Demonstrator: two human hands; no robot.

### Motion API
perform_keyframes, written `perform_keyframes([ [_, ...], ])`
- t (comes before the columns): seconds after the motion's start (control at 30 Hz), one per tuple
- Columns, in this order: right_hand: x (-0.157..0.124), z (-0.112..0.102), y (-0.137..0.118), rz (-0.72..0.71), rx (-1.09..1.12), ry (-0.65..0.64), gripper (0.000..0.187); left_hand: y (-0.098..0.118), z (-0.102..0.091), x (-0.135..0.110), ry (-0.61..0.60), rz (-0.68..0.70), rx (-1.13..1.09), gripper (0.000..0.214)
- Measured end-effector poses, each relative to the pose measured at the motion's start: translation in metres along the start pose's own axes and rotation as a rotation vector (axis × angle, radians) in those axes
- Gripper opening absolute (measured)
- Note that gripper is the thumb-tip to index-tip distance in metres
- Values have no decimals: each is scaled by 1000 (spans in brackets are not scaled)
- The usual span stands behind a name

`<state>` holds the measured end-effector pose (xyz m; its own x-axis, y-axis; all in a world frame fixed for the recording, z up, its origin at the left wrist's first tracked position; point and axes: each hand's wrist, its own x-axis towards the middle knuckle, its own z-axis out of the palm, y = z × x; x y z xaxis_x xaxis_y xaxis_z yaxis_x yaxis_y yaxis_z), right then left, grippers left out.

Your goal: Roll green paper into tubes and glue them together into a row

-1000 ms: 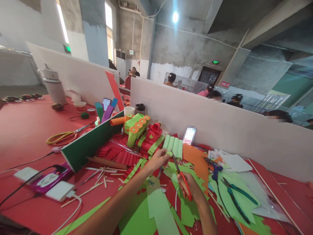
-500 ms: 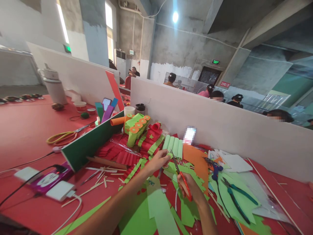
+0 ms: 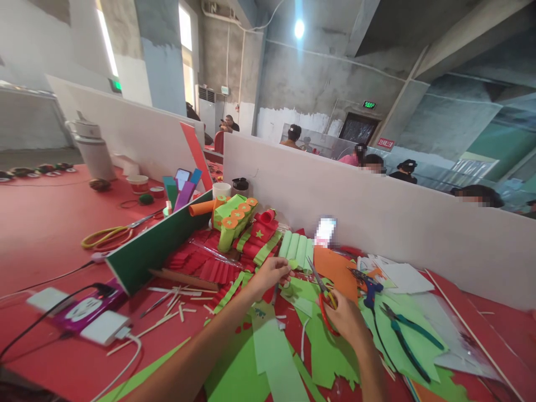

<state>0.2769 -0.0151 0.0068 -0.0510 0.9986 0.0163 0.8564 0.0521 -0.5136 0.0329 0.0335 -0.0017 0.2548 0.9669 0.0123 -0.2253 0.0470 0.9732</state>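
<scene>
Between the fingertips of my left hand (image 3: 273,274) is a small green paper piece (image 3: 292,264). My right hand (image 3: 344,312) grips a pair of scissors (image 3: 320,278) with red and yellow handles. The blades point up and left, apart from the paper piece, and look nearly closed. Just behind my left hand lie pale green paper rolls (image 3: 296,245). Below both hands, cut green paper sheets (image 3: 272,352) cover much of the red table. A red paper bundle with green bands (image 3: 259,237) and a green paper model with orange discs (image 3: 234,215) stand behind.
Pliers (image 3: 404,335) and a blue glue gun (image 3: 371,287) lie on the right. Orange paper (image 3: 337,268) lies behind the scissors. A green divider board (image 3: 154,240) stands on the left, beside a purple power strip (image 3: 86,307). A white partition (image 3: 355,206) runs behind, with several people beyond.
My right hand has moved to the right and turned, taking the scissors away from the paper piece. My left hand stays nearly in place, still pinching the green paper.
</scene>
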Motion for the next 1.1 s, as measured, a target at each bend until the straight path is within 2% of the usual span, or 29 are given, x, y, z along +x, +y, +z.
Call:
perform_keyframes([
  [0.1, -2, -3, 15, -20, -87, -64, 25, 1, 1, -1, 9, -16, -42, 42],
  [0.17, -4, -3, 25, -62, -100, -93, 28, 1, 2, -1, 5, -28, -32, 42],
  [0.27, -6, -5, 29, -110, -81, -84, 30, 3, 2, -4, -9, -44, 49, 40],
  [0.4, -5, -8, 11, -94, 92, 24, 33, 3, 6, -10, -131, -48, 208, 42],
  [0.53, -2, 7, -18, -149, 439, -7, 39, -2, 17, -16, -333, -21, 321, 44],
  [0.6, 0, 19, -27, -175, 556, -18, 35, -5, 22, -17, -372, -50, 312, 46],
  [0.7, 3, 33, -31, -113, 753, -25, 38, -10, 25, -16, -306, -121, 214, 51],
  [0.8, 5, 36, -30, -39, 881, -14, 45, -11, 23, -14, -206, -151, 141, 51],
  [0.87, 5, 36, -28, -29, 916, -27, 45, -10, 23, -13, -218, -132, 174, 47],
  [1.0, 5, 36, -26, -81, 858, -72, 33, -9, 23, -16, -282, 69, 473, 33],
  [1.1, 5, 39, -23, -135, 666, -26, 21, -8, 17, -17, -157, 219, 808, 16],
])
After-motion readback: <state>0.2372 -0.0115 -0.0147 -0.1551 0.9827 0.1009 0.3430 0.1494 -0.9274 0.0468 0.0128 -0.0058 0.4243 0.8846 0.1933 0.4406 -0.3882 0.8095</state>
